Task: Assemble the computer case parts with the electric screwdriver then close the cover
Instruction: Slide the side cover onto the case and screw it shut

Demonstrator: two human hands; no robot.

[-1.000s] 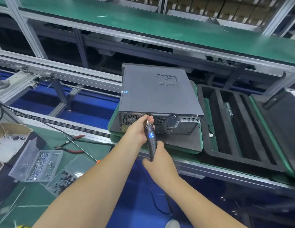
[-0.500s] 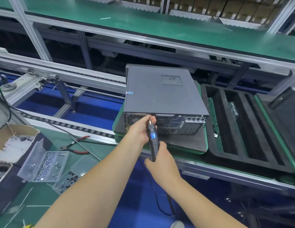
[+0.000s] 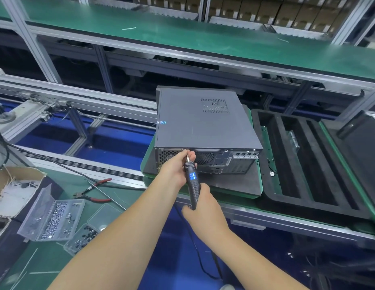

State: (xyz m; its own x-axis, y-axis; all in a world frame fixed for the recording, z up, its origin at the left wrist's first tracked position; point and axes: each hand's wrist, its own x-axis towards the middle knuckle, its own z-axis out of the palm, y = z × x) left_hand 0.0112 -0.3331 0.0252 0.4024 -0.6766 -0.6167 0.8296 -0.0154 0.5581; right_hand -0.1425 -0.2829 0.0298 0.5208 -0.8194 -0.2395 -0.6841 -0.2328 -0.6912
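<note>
Nothing shifted but the view: right hand (image 3: 204,208) still gripped the electric screwdriver (image 3: 192,182), left hand (image 3: 176,167) pinched its bit at the computer case (image 3: 203,124) rear panel; case looked heavy, rigid, best held by edges.

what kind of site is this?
Likely a PC assembly line in a factory: a roller conveyor, a closed case on a green pallet, and screw boxes on the bench.
</note>
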